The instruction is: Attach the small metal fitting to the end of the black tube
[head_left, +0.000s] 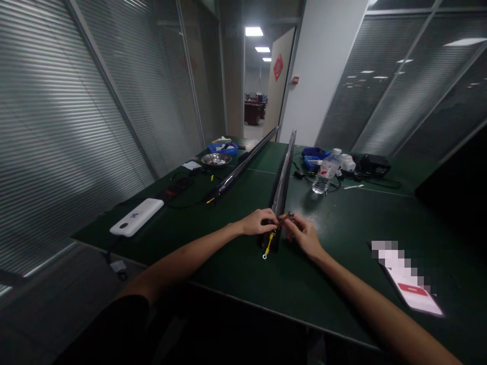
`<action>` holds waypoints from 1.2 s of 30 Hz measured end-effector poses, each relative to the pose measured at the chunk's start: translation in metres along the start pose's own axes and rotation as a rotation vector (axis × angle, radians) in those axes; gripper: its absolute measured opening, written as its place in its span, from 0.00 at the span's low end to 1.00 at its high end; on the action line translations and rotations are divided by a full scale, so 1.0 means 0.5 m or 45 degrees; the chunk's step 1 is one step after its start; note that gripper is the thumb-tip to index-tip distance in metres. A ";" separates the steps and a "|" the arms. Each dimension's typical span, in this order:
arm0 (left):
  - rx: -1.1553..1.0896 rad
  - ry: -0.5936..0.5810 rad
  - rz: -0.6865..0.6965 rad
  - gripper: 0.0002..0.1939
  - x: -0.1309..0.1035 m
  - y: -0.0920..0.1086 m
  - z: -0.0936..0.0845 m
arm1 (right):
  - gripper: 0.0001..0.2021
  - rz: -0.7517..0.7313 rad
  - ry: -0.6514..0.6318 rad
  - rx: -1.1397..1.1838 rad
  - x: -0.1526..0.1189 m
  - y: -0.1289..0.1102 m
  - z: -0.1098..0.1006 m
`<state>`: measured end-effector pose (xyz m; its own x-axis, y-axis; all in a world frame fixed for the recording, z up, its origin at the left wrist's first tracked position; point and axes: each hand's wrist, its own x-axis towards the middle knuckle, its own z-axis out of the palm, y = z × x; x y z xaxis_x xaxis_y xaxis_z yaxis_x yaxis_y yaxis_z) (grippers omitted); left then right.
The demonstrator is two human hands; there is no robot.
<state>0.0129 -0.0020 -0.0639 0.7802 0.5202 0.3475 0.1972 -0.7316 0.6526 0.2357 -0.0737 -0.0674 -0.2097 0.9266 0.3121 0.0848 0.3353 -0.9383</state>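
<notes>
A long dark bar (283, 177) runs away from me down the middle of the table. A short yellow wire (270, 243) with a metal ring terminal (265, 256) sticks out of its near end. My left hand (255, 223) is closed at this end, its fingertips on the bar's left side; what they pinch, if anything, is hidden. Just across from it, my right hand (305, 236) pinches a small dark piece (290, 215) at the bar's right edge. That piece is too small and dim to name. The fingertips of both hands nearly meet.
A second long dark bar (243, 170) lies to the left. Beyond it are a metal bowl (216, 160) and a blue tray (231, 150). A white device (137, 217) sits at the left edge. On the right are a water bottle (322, 177), black cables and a lit phone (413, 289).
</notes>
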 end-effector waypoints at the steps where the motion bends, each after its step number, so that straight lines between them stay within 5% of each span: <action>1: 0.001 -0.007 0.003 0.06 0.000 -0.001 0.000 | 0.18 0.001 -0.001 0.002 0.000 0.001 0.000; 36: -0.052 -0.017 -0.020 0.07 -0.001 0.011 -0.006 | 0.21 -0.035 -0.005 -0.078 -0.002 -0.009 0.004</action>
<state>0.0118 -0.0048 -0.0587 0.7852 0.5251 0.3283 0.1849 -0.7047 0.6850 0.2339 -0.0765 -0.0640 -0.2166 0.9163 0.3370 0.1387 0.3706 -0.9184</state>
